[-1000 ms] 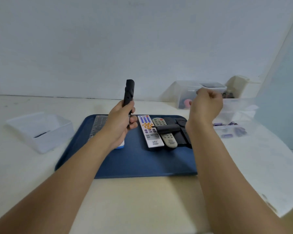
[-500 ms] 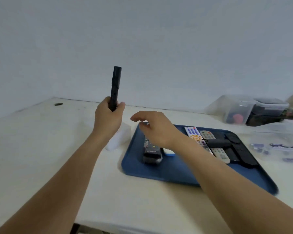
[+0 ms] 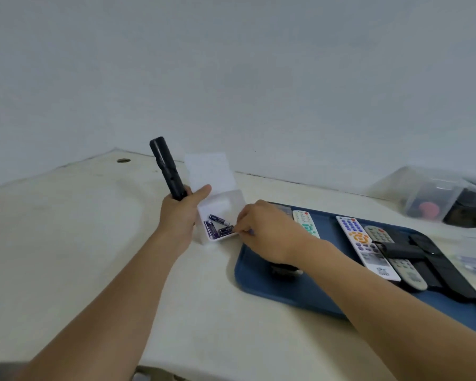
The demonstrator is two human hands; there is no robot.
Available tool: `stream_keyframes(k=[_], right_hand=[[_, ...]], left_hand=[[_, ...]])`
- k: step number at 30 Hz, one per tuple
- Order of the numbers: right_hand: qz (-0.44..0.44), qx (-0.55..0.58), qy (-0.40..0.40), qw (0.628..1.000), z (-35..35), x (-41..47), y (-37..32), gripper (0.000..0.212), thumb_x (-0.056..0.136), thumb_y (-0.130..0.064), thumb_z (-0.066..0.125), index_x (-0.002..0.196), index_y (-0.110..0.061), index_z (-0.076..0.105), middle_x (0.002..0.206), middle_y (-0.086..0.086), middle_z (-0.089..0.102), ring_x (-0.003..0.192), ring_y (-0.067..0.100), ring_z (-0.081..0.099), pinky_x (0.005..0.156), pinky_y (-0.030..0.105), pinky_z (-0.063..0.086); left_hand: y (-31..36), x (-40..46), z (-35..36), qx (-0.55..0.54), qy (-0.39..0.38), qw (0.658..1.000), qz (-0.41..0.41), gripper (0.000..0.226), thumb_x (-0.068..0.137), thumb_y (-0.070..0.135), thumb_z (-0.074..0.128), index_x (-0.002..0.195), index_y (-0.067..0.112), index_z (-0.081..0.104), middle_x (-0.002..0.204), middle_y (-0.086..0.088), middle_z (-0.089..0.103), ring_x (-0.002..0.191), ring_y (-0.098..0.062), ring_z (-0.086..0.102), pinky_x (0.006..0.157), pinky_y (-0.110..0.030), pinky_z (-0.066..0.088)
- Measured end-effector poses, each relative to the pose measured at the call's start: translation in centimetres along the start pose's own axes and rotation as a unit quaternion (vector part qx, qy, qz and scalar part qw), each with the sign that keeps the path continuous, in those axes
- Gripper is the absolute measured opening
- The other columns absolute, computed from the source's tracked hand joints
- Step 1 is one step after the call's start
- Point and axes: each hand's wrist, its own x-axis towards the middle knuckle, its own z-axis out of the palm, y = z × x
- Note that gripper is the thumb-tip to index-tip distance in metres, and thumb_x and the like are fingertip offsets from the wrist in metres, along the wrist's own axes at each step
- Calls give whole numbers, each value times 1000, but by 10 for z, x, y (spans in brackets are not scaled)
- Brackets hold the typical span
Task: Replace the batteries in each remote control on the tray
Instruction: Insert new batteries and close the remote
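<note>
Left hand (image 3: pixel 179 215): clamped round the lower end of a slim black plastic remote control (image 3: pixel 166 169), which stands nearly upright, tilted a little away to the left; it is lifted clear of the pale bench (image 3: pixel 66 243), likely so the right hand can work freely.
Right hand (image 3: pixel 261 226): reaches across to a small white open-lidded plastic box (image 3: pixel 226 204) just left of the tray; its fingertips are drawn together at the box's near rim, touching a purple-and-black cylindrical battery (image 3: pixel 226 230). Whether they actually pinch it, I cannot tell.
Box contents: a few more purple batteries (image 3: pixel 215 220) lie loose inside, within reach of both hands.
Blue rectangular plastic tray (image 3: pixel 259 279): holds the other remotes, including a white remote with an orange ring of buttons (image 3: pixel 366 247), a grey remote (image 3: pixel 396 257) and black remotes (image 3: pixel 423 259) partly stacked over each other.
Step, as I judge it: handling batteries for the held remote; the tray's other remotes seem to wait their turn.
</note>
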Motion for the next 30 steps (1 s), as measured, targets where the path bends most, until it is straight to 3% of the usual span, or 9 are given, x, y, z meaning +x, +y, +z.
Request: stream_keyframes(k=[2,4,6,11,14,17,22,26,30], right_hand=[[18,43,20,999,-5,0,-7,28,93,-13,52,108,-14,75,115,5,69,107,24,59,92,33,47],[45,60,33,997,-9,3,-14,38,96,-8,48,130,-16,63,131,5,62,119,23,57,99,31,45],[48,42,21,998,-8,9,-18,41,98,-5,47,136,-15,56,133,7,60,119,26,57,100,37,47],[46,-72,-51,995,-1,32,-20,16,93,-3,56,108,-8,57,105,10,61,92,29,61,73,34,50],[43,-135,-100,985,-7,41,-27,14,92,0,57,103,-8,59,95,8,56,79,24,57,62,30,43],[45,-194,-152,968,-16,45,-34,18,92,4,55,82,-11,49,74,1,41,61,16,46,48,23,31],[58,-221,-196,954,-20,52,-32,32,96,-3,55,69,-13,41,70,-1,40,54,11,38,46,21,27],[63,-198,-192,959,-17,55,-29,25,97,-6,54,74,-11,46,70,0,41,54,12,38,46,22,27],[45,-124,-154,979,-12,59,-19,30,97,-6,53,68,-12,46,69,3,46,59,20,47,51,27,35]], left_hand=[[0,2,-2,-19,-31,999,1,52,50,35,92,82,18,54,82,-5,49,91,-24,53,105,-54,44],[-1,2,-2,-33,-63,997,3,63,52,34,92,101,18,56,99,-4,52,93,-25,56,108,-55,41],[-1,2,-2,-36,-72,997,3,66,54,33,92,107,19,55,105,-3,52,94,-26,57,107,-54,43],[-3,0,-1,-14,-77,997,18,60,59,30,90,107,20,57,101,-8,57,92,-27,60,91,-46,50],[-3,-2,0,-12,-71,997,23,56,61,27,88,107,18,59,98,-14,64,93,-28,67,98,-50,52],[-4,-1,1,-7,-55,998,24,56,57,29,90,102,17,60,90,-10,65,92,-28,67,103,-54,50],[-8,2,3,3,-22,999,29,49,56,35,90,83,14,55,84,-7,56,88,-24,61,104,-51,48],[-10,-2,11,54,42,996,51,45,80,26,83,65,19,42,61,6,45,65,-15,49,73,-31,44],[-12,0,11,123,112,983,78,44,83,34,80,66,17,44,61,5,49,59,-15,49,62,-27,42]])
